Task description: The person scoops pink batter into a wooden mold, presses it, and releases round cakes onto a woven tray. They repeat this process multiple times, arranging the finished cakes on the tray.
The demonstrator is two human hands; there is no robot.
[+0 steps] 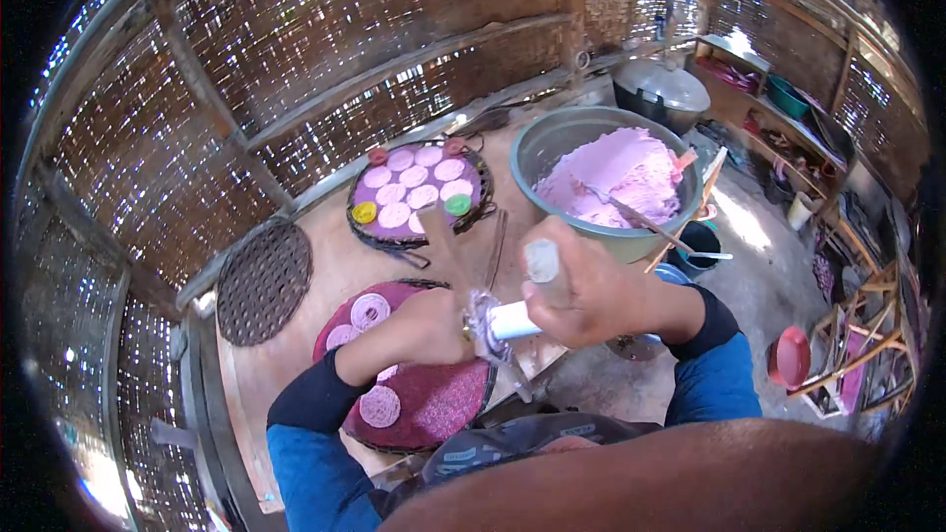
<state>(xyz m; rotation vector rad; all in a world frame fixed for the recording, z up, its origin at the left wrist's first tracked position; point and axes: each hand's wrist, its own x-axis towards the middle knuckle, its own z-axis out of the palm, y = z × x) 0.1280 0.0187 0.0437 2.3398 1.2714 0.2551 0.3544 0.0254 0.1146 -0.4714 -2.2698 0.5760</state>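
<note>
Both of my hands are closed on a hand press with a white tube (pixel 514 321) and a wooden crossbar. My left hand (pixel 426 325) grips it by the bar, above the near round tray (pixel 448 414). Wrapped round its other end is my right hand (pixel 586 286), a pale rounded tip showing past the thumb. Pink residue clings where the bar meets the tube. On the tray's dark pink lining lie several coiled pink noodle discs (pixel 380 407); my left forearm hides part of them.
A farther round tray (pixel 483 177) holds several pink discs, one yellow and one green. Right of it, a large grey basin (pixel 527 163) contains pink dough (pixel 616 172) and a long stirring tool (pixel 636 214). A round woven rack (pixel 264 281) lies left; a lidded pot (pixel 665 89) stands behind.
</note>
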